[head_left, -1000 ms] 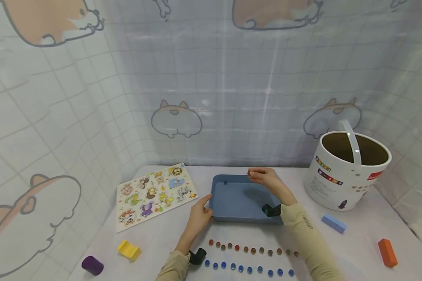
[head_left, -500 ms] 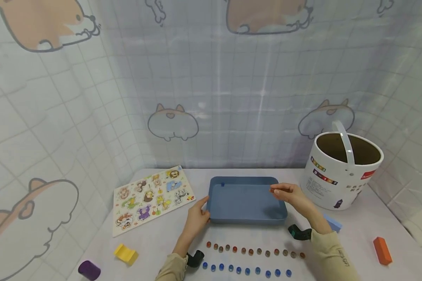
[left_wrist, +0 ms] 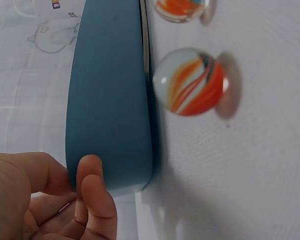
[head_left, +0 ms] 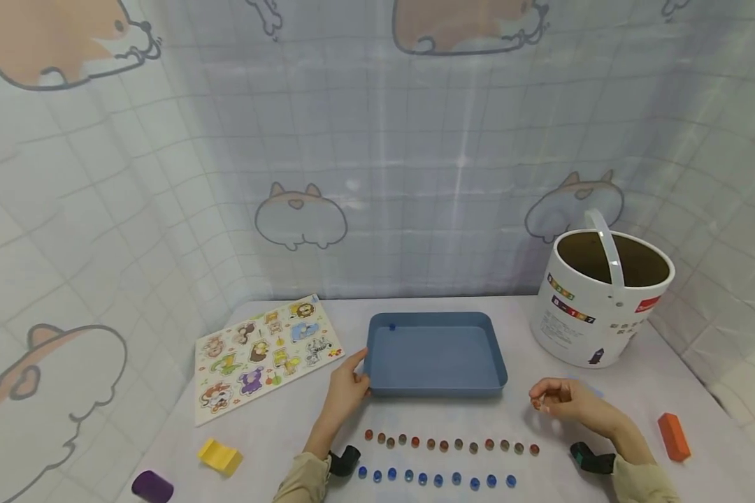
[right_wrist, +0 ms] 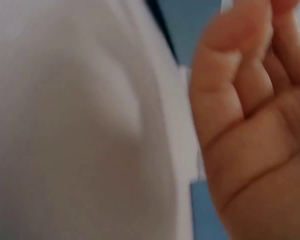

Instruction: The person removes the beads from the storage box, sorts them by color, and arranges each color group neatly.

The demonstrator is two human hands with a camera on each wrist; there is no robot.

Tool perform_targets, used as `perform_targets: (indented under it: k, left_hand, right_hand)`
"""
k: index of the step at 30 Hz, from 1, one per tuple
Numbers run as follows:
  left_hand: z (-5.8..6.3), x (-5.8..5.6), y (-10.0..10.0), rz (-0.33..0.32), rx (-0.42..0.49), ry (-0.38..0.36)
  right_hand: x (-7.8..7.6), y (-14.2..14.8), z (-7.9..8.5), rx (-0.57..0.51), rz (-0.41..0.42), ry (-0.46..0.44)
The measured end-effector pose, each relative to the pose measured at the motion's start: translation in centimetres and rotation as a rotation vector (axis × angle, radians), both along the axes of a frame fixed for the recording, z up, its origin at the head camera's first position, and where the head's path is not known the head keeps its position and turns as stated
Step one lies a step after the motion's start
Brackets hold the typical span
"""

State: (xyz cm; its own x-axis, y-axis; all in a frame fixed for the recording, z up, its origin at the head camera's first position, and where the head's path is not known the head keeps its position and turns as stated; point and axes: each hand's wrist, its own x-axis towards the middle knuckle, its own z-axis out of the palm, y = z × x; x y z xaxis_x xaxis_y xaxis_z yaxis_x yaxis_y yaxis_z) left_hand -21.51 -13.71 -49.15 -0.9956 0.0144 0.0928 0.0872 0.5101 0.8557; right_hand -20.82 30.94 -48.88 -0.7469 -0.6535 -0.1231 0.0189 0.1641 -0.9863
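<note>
In the head view, my left hand (head_left: 344,391) grips the near left corner of a blue-grey rectangular tray (head_left: 437,392). The left wrist view shows its thumb and fingers bent around the tray's end. My right hand (head_left: 572,404) hovers right of the tray and pinches a reddish marble (head_left: 536,404), mostly covered by the fingertips. Inside the tray, near its far left corner, lies one small dark blue marble (head_left: 392,327). On the near side, a row of orange-swirled marbles (left_wrist: 190,82) runs along the table, and a row of blue marbles (head_left: 438,480) lies closer to me.
A white bucket (head_left: 566,328) with a raised handle stands at the back right. An animal puzzle board (head_left: 239,381) lies left of the tray. Blocks sit around the edges: yellow (head_left: 220,457), purple (head_left: 152,486) and orange (head_left: 674,436). A light blue block is mostly hidden behind my right hand.
My right hand has moved from above the tray's far right part to the right and nearer to me, still pinching the reddish marble. The left hand stays at the tray corner.
</note>
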Motion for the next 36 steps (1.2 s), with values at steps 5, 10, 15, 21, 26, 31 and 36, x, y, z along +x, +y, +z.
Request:
perform_targets:
  k: [5,10,15,21,26,31,36]
  left_hand:
    - [0.0,0.2,-0.2,-0.001,-0.008,-0.005]
    - [0.0,0.1,-0.2,-0.005,-0.003,-0.007]
    - [0.0,-0.1,-0.3,0.002,-0.009,0.001]
    - [0.0,-0.1,-0.3,0.018,-0.019,0.005]
    - [0.0,0.0,-0.5,0.021,-0.017,-0.001]
    - [0.1,0.0,-0.4,0.018,-0.008,-0.019]
    - [0.2,-0.1,-0.3,0.017,-0.011,-0.022]
  right_hand:
    - [0.8,1.1,-1.1,0.003,0.092,-0.091]
    - [1.3,1.3,-1.5,0.008,0.137,-0.110]
    - [1.9,1.1,-1.3,0.043,0.132,-0.095]
    - [2.6,0.5,-1.2,0.144,0.092,-0.042]
    - [2.8,-0.1,-1.2,0.165,0.067,-0.005]
    - [2.8,-0.3,-1.1,0.215,0.040,0.021]
    - [2.3,0.3,-0.1,0.239,-0.009,0.096]
